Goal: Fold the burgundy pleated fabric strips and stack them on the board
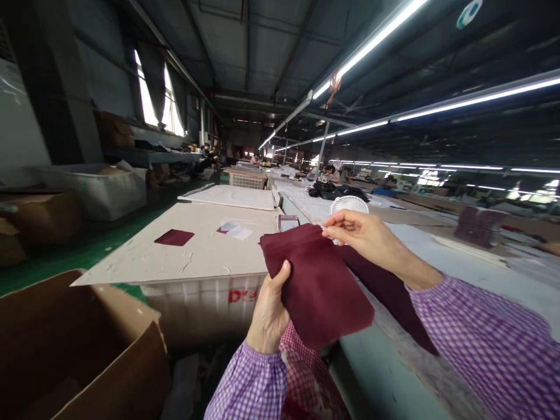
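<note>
cloth, one maroon piece, hangs slantwise between the two hands, its near end lowest. the left hand grips its left edge, thumb laid flat on top and fingers hidden underneath, the wrist rising from below. the right hand is at its far top corner, palm turned down, forearm reaching in from the right; thumb and forefinger come together at the edge, but i cannot tell whether they pinch it. both sleeves are purple check. to the left stands one open carton. under the right forearm, one longer dark strip lies on the table to the right.

beyond the left hand, one pale board rests over a bin with red lettering. on it lie one maroon patch and, farther right, some white scraps, too small to count. one white fan stands just past the right hand. farther off are one black heap and, at the left wall, two bright windows.
</note>
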`<state>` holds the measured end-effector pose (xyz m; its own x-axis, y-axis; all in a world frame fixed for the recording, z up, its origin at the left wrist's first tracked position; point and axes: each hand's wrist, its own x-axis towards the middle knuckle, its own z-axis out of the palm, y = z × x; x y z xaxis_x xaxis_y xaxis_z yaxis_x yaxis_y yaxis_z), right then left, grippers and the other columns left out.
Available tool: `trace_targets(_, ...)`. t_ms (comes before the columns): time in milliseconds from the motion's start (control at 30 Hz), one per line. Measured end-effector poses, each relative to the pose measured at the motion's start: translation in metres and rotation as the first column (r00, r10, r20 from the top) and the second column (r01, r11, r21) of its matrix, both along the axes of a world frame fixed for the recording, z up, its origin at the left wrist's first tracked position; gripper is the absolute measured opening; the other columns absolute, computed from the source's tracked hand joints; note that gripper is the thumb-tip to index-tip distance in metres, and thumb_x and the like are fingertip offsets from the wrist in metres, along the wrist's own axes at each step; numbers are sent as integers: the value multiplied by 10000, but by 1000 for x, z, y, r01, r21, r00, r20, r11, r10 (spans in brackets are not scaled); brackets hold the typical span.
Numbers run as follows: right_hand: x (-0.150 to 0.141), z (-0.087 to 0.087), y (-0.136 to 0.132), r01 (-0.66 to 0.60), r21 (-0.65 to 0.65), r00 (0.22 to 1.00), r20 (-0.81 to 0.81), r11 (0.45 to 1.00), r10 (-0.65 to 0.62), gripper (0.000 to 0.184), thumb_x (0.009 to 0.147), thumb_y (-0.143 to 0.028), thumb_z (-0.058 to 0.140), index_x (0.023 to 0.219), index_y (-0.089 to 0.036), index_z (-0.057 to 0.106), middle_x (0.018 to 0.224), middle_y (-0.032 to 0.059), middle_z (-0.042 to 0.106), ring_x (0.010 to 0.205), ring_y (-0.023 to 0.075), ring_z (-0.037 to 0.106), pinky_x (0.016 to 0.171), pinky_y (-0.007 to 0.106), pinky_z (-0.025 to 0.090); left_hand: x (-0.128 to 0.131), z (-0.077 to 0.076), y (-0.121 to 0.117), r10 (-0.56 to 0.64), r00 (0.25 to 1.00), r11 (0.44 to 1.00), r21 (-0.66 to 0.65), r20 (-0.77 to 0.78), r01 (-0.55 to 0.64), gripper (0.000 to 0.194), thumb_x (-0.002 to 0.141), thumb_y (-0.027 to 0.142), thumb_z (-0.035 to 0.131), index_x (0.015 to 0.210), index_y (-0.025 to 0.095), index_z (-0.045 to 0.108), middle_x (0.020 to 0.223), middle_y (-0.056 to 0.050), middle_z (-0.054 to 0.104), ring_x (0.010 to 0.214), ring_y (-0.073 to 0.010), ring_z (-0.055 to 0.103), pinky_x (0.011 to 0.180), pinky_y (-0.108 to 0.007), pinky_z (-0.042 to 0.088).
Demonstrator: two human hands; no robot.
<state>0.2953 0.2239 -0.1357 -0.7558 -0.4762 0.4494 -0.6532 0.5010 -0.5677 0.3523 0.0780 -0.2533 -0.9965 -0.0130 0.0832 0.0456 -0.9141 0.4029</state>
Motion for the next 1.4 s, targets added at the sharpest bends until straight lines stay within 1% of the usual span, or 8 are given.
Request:
trace_targets(233,61,0,46,81,222,954,-299,972,-11,317,758,-301,701,1063,-261,625,1043,12,647,865,177,577,773,310,482,13,3,29,-186,980,982,-49,-66,183,268,822,202,598,1066,97,634,1012,-125,719,962,-246,666,935,-374,502)
trace_targets(433,64,-8,72,150,307,968,-241,940,-76,403,763,-278,701,1147,-270,578,1084,12,638,889,182,585,774,311,499,24,7,46,-283,959,958,-51,-5,282,310,809,188,612,1110,112,615,1005,-119,721,952,-251,670,924,-383,510)
trace_targets(533,67,-16,79,164,318,922,-386,934,-31,364,804,-234,665,1154,-237,568,1178,52,590,1030,215,549,871,372,471,28,8,52,-290,956,953,-72,45,293,331,799,198,630,1114,98,603,996,-122,722,956,-249,669,933,-372,504)
trace_targets(633,76,-23,81,119,338,828,-552,934,95,223,847,-205,616,1069,-191,600,1090,78,617,1028,228,535,881,399,445,31,9,56,-292,955,953,-66,52,295,328,807,205,624,1116,97,592,1025,-122,715,972,-239,662,942,-361,498)
trace_targets(800,89,-29,82,149,421,874,-479,895,79,271,819,-261,660,1069,-190,583,1050,79,605,975,245,539,886,435,425,37,10,62,-353,935,935,-44,-18,352,270,845,202,576,1105,137,612,997,-79,728,941,-202,674,951,-338,490)
trace_targets(1133,93,-33,87,181,405,916,-402,896,-4,179,783,-182,691,866,-193,532,892,23,553,847,195,525,815,365,415,44,12,68,-373,922,926,-25,98,377,287,831,256,597,1069,97,627,921,-87,744,862,-202,696,915,-326,516)
trace_targets(1267,95,-34,85,221,394,888,-460,892,-17,127,813,-159,642,817,-187,518,973,53,526,884,205,512,788,355,419,43,13,71,-368,926,929,0,84,369,270,839,253,586,1056,101,637,936,-86,742,893,-204,689,929,-330,508)
trace_targets(1400,94,-35,86,258,378,811,-585,889,14,112,843,-177,615,944,-203,574,1078,63,539,913,208,520,825,384,404,44,15,70,-378,923,926,37,67,377,288,851,264,564,1077,100,637,996,-94,730,922,-210,681,940,-330,501)
